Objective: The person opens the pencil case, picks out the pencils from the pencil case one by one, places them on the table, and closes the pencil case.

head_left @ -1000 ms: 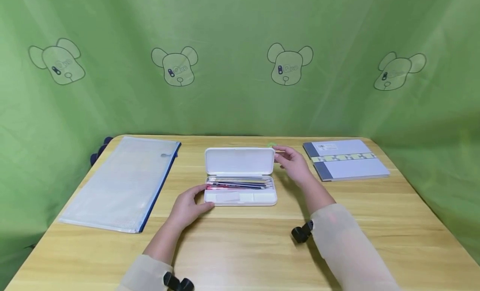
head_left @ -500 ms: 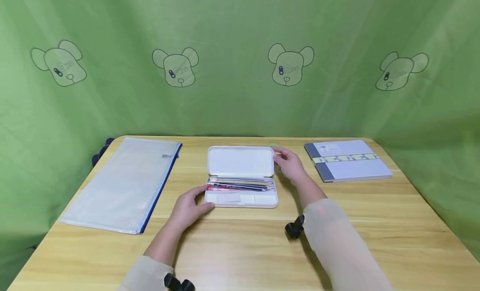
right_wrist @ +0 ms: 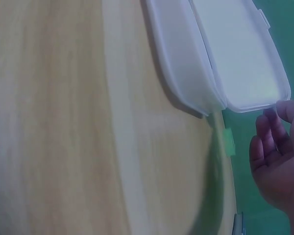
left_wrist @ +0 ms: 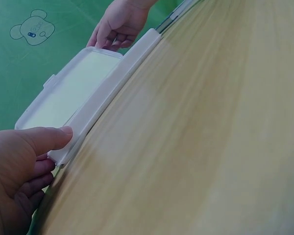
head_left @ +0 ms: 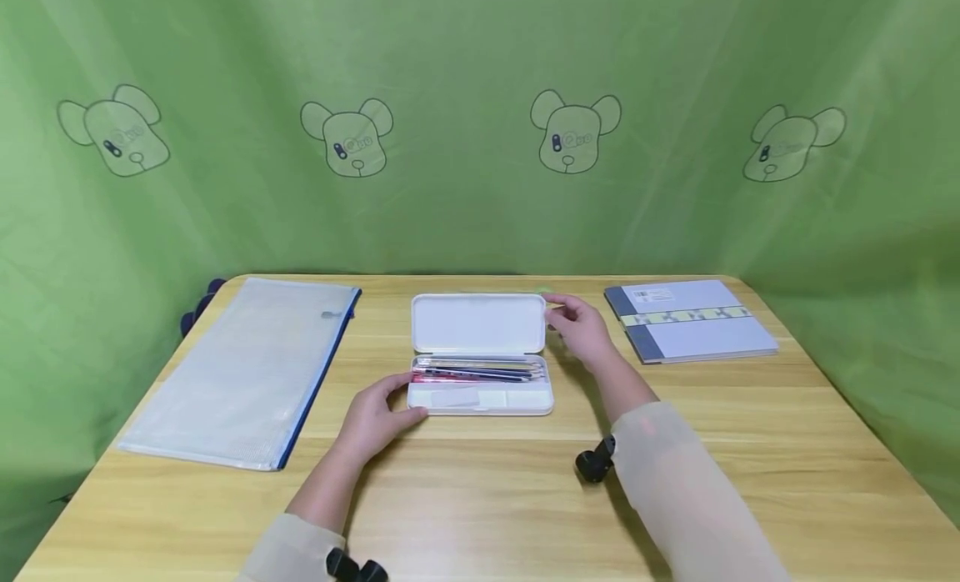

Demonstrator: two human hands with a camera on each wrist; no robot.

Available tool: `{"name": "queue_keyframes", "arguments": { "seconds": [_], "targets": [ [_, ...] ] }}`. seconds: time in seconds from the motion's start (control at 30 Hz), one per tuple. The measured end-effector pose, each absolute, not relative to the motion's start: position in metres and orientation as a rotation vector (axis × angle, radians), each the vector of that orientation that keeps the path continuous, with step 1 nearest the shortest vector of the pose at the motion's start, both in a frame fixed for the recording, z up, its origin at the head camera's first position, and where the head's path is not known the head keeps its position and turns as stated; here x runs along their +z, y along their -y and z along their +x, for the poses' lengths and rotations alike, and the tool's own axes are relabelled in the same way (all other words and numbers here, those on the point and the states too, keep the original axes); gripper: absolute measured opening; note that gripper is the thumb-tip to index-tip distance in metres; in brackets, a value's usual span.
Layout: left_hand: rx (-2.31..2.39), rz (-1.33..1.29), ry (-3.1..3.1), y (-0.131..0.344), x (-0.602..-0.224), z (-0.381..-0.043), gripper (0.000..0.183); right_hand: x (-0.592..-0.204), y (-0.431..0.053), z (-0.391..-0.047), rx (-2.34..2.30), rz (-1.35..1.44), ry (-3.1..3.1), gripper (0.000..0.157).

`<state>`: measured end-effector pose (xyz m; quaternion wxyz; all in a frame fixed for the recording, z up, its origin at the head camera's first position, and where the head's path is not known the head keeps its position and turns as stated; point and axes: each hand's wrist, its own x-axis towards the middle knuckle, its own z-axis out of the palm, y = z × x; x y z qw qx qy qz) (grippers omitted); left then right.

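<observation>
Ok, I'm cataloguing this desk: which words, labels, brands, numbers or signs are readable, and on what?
No text reads clearly.
Curtain: lettering in the bear faces, too blurred.
Notebook: label with barcode, print too small.
Plastic folder: small dark mark, too blurred.
Pencils: any print too small.
Pencil case: none visible.

On the table (head_left: 480, 499): pencil case (head_left: 525, 397) in the middle, pencils (head_left: 480, 369) inside, lid (head_left: 478, 323) behind; zip pouch (head_left: 247, 373) to the left, notebook (head_left: 712, 336) to the right. Left hand (head_left: 375, 415) at the pencil case's left end, right hand (head_left: 581, 328) at the lid's right edge. Behind the table, curtain (head_left: 480, 223).
</observation>
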<state>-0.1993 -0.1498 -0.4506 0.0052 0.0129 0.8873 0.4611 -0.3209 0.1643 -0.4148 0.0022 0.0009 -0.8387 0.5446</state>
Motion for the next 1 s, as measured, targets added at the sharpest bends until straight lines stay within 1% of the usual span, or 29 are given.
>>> {"name": "queue_keyframes", "arguments": {
  "seconds": [0.3,0.47,0.7,1.0],
  "targets": [
    [1.441,0.039,-2.776,0.150,-0.450,-0.198,0.060,-0.408,-0.167,-0.312,1.621,0.054,2.646,0.037],
    [1.443,0.047,-2.778,0.150,-0.448,-0.197,0.061,-0.403,-0.169,-0.297,1.576,0.109,2.634,0.037],
    [1.442,0.036,-2.768,0.150,-0.446,-0.197,0.060,-0.409,-0.163,-0.278,1.487,0.276,2.709,0.034],
    [1.451,0.027,-2.750,0.149,-0.448,-0.198,0.060,-0.414,-0.149,-0.267,1.312,0.444,2.941,0.034]
  ]
}}
